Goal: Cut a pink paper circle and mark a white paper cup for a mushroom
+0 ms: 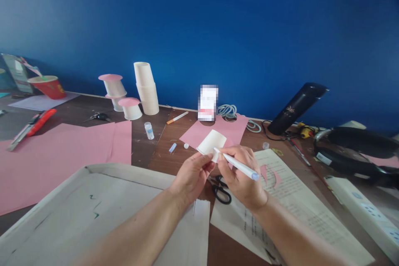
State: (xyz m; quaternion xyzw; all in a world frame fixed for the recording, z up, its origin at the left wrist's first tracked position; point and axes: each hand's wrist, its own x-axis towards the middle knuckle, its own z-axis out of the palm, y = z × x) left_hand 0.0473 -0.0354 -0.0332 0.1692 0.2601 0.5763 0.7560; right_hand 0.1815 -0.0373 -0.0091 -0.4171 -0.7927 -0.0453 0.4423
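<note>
My left hand (193, 174) is closed on the lower edge of a white paper cup (212, 141), tilted above the desk. In my right hand (241, 174) is a white marker (240, 166) with a pale blue end, its tip touching or very close to the cup's side. I cannot see any mark on the cup. Below my hands, partly hidden, lie black-handled scissors (222, 194). A pink paper sheet (235, 126) is spread behind the cup. The marker's small light-blue cap (172, 148) appears to lie to the left.
A stack of paper cups (148, 95) and cups with pink discs (131, 110) stand back left. A red utility knife (34, 126) lies on the left. Around me are a glue stick (149, 131), black bottle (297, 108), power strip (368, 212) and printed sheet (299, 203).
</note>
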